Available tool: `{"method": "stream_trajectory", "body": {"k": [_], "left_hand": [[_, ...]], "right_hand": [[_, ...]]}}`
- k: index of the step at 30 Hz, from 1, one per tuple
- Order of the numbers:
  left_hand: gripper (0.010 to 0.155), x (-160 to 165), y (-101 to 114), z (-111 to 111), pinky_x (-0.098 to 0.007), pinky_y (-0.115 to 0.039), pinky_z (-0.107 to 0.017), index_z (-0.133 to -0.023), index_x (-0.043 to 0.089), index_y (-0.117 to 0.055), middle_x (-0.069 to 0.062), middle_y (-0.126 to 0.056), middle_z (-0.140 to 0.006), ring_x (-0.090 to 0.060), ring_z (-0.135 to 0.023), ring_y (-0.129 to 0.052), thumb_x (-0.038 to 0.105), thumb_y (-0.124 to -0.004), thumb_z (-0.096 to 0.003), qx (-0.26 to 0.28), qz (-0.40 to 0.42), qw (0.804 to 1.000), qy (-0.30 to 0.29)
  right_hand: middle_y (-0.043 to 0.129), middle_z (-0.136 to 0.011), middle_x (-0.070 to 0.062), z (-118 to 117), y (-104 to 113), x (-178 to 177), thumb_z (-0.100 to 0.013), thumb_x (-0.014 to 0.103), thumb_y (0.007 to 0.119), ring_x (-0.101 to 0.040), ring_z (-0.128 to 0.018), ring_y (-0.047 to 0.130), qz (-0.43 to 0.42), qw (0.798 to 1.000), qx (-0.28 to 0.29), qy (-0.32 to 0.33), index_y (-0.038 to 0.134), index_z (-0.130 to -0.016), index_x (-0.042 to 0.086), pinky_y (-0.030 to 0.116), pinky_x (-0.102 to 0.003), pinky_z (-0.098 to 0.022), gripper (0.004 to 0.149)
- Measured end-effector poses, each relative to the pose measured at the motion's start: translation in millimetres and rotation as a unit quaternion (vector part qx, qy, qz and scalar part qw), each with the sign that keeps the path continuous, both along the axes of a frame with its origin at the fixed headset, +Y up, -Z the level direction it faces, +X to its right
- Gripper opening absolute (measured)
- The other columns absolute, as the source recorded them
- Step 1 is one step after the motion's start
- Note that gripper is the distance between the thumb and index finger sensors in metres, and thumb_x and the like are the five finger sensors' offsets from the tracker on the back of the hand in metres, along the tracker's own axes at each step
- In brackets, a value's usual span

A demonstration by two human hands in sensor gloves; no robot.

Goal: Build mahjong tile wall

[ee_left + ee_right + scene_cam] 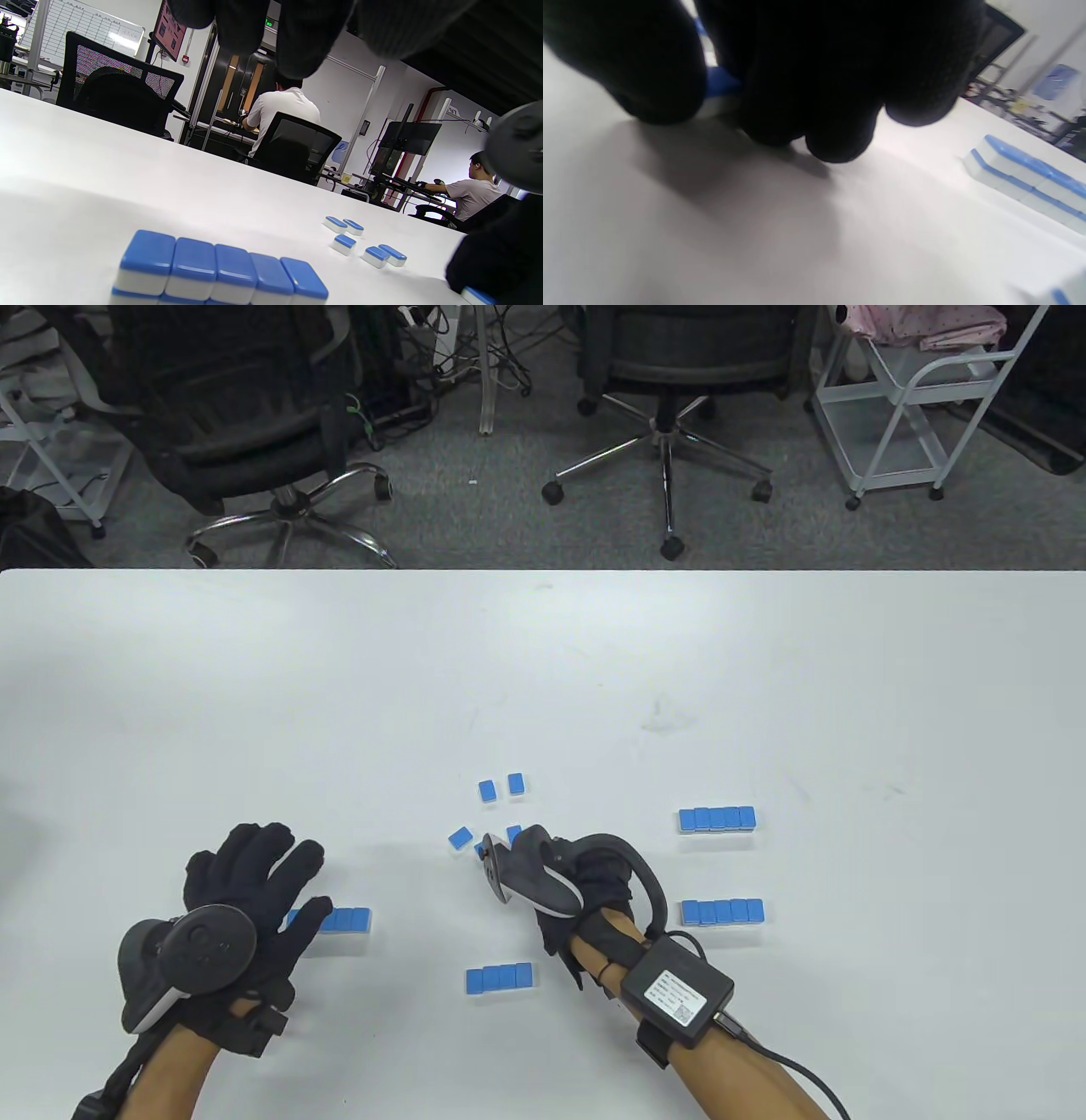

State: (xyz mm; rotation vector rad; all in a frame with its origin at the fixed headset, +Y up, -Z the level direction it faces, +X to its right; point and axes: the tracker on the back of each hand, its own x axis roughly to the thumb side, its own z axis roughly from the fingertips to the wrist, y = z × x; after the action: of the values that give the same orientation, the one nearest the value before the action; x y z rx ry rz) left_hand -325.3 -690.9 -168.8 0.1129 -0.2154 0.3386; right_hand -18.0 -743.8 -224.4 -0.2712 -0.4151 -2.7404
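Observation:
Blue-backed mahjong tiles lie on the white table (pixel 543 678). Short rows stand at the far right (pixel 717 819), the near right (pixel 722 911), the front middle (pixel 501 978) and the left (pixel 344 920). The left row is two layers high in the left wrist view (pixel 220 267). Several loose tiles (pixel 487 790) lie in the middle. My left hand (pixel 280 865) is open with fingers spread, and its thumb touches the left row's end. My right hand (pixel 519 857) is curled over the loose tiles. In the right wrist view, thumb and fingers (pixel 814 84) pinch one blue tile (pixel 719 82).
Office chairs (pixel 670 356) and a white cart (pixel 916 398) stand on the floor beyond the table's far edge. A cabled box (pixel 676 989) is strapped to my right forearm. A two-layer row (pixel 1022 169) shows at the right of the right wrist view.

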Motion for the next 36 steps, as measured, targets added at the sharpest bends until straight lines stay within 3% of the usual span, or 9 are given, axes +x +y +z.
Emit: {"method": "stream_trajectory", "body": {"k": [3,5,9,19,36], "left_hand": [[0.063,0.1,-1.3,0.2,-0.071,-0.024,-0.075,-0.106,0.035,-0.061,-0.003,-0.043,-0.119,-0.035,-0.111,-0.032,0.059,-0.065,-0.0481,-0.005,0.001,1.000,0.001],[0.063,0.2,-1.3,0.5,-0.071,-0.024,-0.075,-0.107,0.035,-0.060,-0.003,-0.043,-0.119,-0.035,-0.111,-0.031,0.059,-0.065,-0.0481,-0.007,0.002,1.000,0.002],[0.064,1.0,-1.9,0.6,-0.071,-0.024,-0.075,-0.107,0.034,-0.061,-0.002,-0.043,-0.119,-0.035,-0.112,-0.031,0.059,-0.065,-0.0482,-0.009,0.001,1.000,0.001],[0.063,1.5,-2.7,1.0,-0.071,-0.024,-0.075,-0.107,0.035,-0.060,-0.002,-0.043,-0.119,-0.035,-0.112,-0.032,0.059,-0.065,-0.0481,-0.016,0.002,1.000,0.003],[0.063,2.6,-4.1,2.3,-0.071,-0.024,-0.075,-0.107,0.035,-0.060,-0.002,-0.043,-0.119,-0.035,-0.112,-0.031,0.059,-0.065,-0.0482,-0.023,0.003,1.000,0.001]], "right_hand": [[0.097,-0.070,0.001,31.7,3.7,7.0,-0.035,0.049,0.087,-0.024,-0.062,0.101,-0.050,0.997,-0.046,0.036,0.077,-0.084,0.021,0.085,-0.050,-0.050,0.058],[0.097,-0.070,0.000,40.9,2.3,9.2,-0.035,0.048,0.088,-0.025,-0.062,0.101,-0.094,0.992,-0.073,0.040,0.076,-0.085,0.021,0.084,-0.050,-0.050,0.058],[0.097,-0.069,-0.001,54.4,-0.9,9.4,-0.034,0.047,0.089,-0.025,-0.061,0.101,-0.112,0.991,-0.049,0.063,0.077,-0.084,0.021,0.084,-0.051,-0.050,0.058],[0.098,-0.067,-0.001,62.8,-2.4,6.9,-0.032,0.046,0.091,-0.026,-0.059,0.101,-0.109,0.990,-0.011,0.084,0.079,-0.083,0.019,0.084,-0.052,-0.050,0.059],[0.097,-0.069,-0.001,67.1,-3.6,5.4,-0.032,0.047,0.090,-0.027,-0.061,0.100,-0.112,0.989,-0.001,0.098,0.078,-0.085,0.021,0.082,-0.053,-0.051,0.060]]}}
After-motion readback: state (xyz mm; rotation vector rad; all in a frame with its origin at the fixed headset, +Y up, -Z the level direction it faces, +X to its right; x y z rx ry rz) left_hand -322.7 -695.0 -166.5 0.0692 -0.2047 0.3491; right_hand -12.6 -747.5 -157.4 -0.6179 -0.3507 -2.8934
